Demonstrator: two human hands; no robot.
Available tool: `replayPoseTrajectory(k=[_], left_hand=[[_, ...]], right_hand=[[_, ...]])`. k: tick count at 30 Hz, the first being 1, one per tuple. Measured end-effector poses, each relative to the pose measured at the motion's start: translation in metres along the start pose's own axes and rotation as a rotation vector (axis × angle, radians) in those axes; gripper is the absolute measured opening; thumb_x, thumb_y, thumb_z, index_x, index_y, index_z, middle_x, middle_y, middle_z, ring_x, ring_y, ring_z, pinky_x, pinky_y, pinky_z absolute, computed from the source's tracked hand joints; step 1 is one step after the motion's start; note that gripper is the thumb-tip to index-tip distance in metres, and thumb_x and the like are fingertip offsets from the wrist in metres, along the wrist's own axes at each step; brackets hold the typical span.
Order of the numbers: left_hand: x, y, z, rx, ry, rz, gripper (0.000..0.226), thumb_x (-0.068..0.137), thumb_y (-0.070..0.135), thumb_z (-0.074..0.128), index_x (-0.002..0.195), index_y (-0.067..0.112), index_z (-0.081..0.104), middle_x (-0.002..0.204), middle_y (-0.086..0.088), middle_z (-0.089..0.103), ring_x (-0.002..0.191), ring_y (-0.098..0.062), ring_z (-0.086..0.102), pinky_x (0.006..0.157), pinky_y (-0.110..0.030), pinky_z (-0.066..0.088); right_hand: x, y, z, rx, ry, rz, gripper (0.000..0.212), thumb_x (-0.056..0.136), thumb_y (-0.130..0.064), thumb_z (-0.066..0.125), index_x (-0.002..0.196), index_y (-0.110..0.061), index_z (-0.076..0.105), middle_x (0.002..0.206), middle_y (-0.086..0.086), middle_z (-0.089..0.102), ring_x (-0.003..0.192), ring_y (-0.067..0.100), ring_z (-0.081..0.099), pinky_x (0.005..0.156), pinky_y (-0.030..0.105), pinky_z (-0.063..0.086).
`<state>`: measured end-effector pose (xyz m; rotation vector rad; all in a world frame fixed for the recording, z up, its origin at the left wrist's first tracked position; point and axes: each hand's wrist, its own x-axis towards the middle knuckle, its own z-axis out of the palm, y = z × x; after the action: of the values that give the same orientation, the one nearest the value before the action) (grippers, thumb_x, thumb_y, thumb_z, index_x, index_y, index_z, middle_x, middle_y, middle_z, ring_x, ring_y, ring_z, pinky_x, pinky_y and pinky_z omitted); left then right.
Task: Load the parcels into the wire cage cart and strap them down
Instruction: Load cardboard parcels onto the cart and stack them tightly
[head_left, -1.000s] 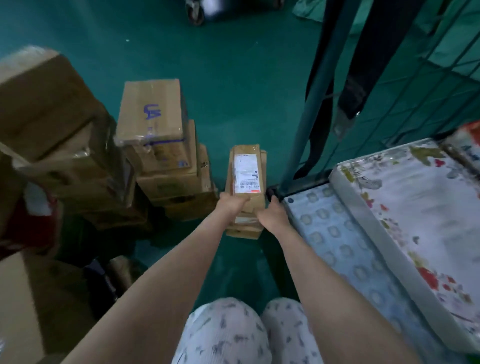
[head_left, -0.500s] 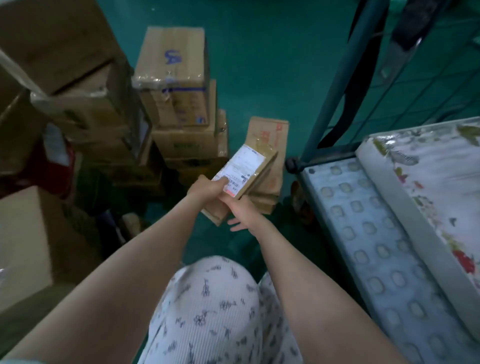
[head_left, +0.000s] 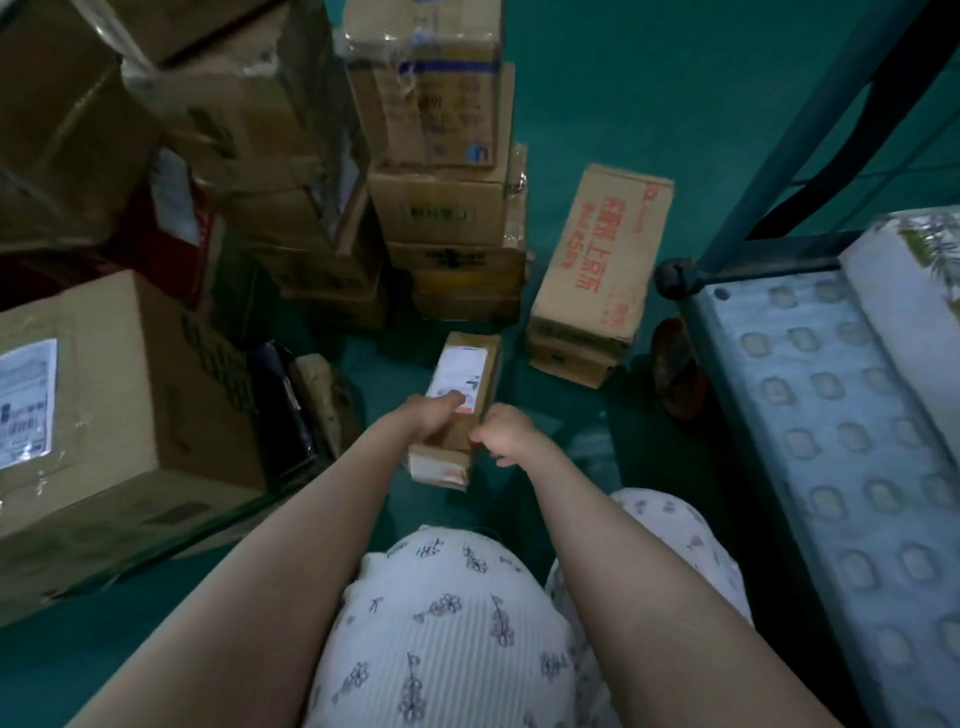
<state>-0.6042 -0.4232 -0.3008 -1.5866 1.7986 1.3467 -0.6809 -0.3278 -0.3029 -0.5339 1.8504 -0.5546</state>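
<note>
Above the green floor (head_left: 597, 104), left of the cart (head_left: 797, 150), my left hand (head_left: 434, 418) grips the small parcel (head_left: 491, 366), thumb on its label (head_left: 457, 374); my right hand (head_left: 504, 434) curls against its right edge, hold unclear.

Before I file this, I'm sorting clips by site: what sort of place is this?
Likely a parcel depot or warehouse: stacked cardboard boxes, a shipping label on one, and a wire cage cart on the green floor.
</note>
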Motion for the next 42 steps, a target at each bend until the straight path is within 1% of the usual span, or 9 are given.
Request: replayPoseTrajectory(k=[3,6,9,14,19,23,30,34,42], left_hand=[[0.004,0.008,0.005,0.121,-0.046,0.017,0.061,0.096,0.038,0.043,0.146,0.005,0.028,0.148,-0.016,0.035,0.13,-0.031,0.041,0.107,-0.037,0.034],[0.002,0.031,0.013,0.168,-0.059,0.084,0.068,0.098,0.039,0.04,0.151,0.007,0.012,0.157,-0.01,0.015,0.142,-0.028,0.022,0.111,-0.034,0.022],[0.009,0.063,0.023,0.141,-0.047,0.182,0.065,0.098,0.037,0.041,0.15,0.007,0.017,0.155,-0.011,0.021,0.14,-0.029,0.025,0.11,-0.032,0.023],[0.022,0.117,0.032,-0.004,-0.029,0.27,0.068,0.098,0.041,0.041,0.151,0.012,0.009,0.155,-0.01,0.023,0.139,-0.03,0.027,0.11,-0.036,0.026],[0.037,0.135,0.043,-0.094,-0.044,0.268,0.065,0.095,0.035,0.044,0.147,0.005,0.019,0.144,-0.01,0.039,0.128,-0.028,0.042,0.1,-0.032,0.035],[0.04,0.125,0.051,-0.151,0.01,0.264,0.065,0.091,0.044,0.048,0.142,0.01,0.027,0.136,-0.008,0.046,0.122,-0.028,0.046,0.101,-0.034,0.038],[0.022,0.131,0.039,-0.452,0.031,0.187,0.067,0.091,0.052,0.044,0.142,0.019,0.018,0.137,-0.015,0.044,0.12,-0.038,0.049,0.101,-0.058,0.036],[0.009,0.13,0.033,-0.536,0.015,0.097,0.076,0.088,0.057,0.045,0.144,0.016,0.014,0.139,-0.018,0.042,0.123,-0.041,0.046,0.105,-0.057,0.033],[-0.014,0.123,0.029,-0.618,-0.189,0.13,0.073,0.091,0.067,0.023,0.138,0.014,0.039,0.138,-0.018,0.047,0.126,-0.036,0.045,0.108,-0.047,0.029]], right_hand=[[0.003,0.005,-0.01,-0.11,0.0,0.039,0.019,0.091,-0.014,0.049,0.105,-0.005,0.059,0.093,0.007,0.051,0.086,0.022,0.05,0.064,0.024,0.043],[0.013,0.013,-0.037,-0.019,0.278,0.079,0.019,0.088,-0.013,0.048,0.069,-0.008,0.048,0.086,0.011,0.053,0.083,0.024,0.05,0.062,0.021,0.035],[0.014,0.018,-0.074,0.157,0.513,0.159,0.024,0.091,-0.018,0.047,0.105,-0.006,0.062,0.115,0.015,0.061,0.104,0.031,0.058,0.077,0.026,0.041],[0.017,0.042,-0.131,0.371,0.723,0.276,0.044,0.092,-0.026,0.051,0.13,-0.004,0.047,0.131,0.016,0.053,0.118,0.031,0.053,0.078,0.027,0.038],[0.026,0.042,-0.132,0.584,0.512,0.196,0.058,0.091,-0.032,0.054,0.141,-0.008,0.035,0.139,0.011,0.044,0.123,0.028,0.044,0.096,0.032,0.039],[0.03,0.04,-0.116,0.767,0.54,0.09,0.069,0.089,-0.042,0.056,0.147,-0.017,0.026,0.143,0.006,0.042,0.126,0.025,0.043,0.101,0.035,0.035],[0.012,0.017,-0.113,1.039,0.657,-0.019,0.043,0.086,-0.045,0.062,0.107,-0.018,0.037,0.099,-0.001,0.053,0.089,0.017,0.055,0.087,0.04,0.05],[-0.008,0.008,-0.118,1.03,0.638,-0.031,0.045,0.083,-0.041,0.066,0.107,-0.017,0.036,0.103,0.002,0.05,0.091,0.017,0.052,0.077,0.034,0.049],[-0.044,0.013,-0.136,0.934,0.747,-0.045,0.06,0.073,-0.036,0.076,0.119,-0.014,0.044,0.117,0.004,0.053,0.099,0.02,0.054,0.088,0.035,0.049]])
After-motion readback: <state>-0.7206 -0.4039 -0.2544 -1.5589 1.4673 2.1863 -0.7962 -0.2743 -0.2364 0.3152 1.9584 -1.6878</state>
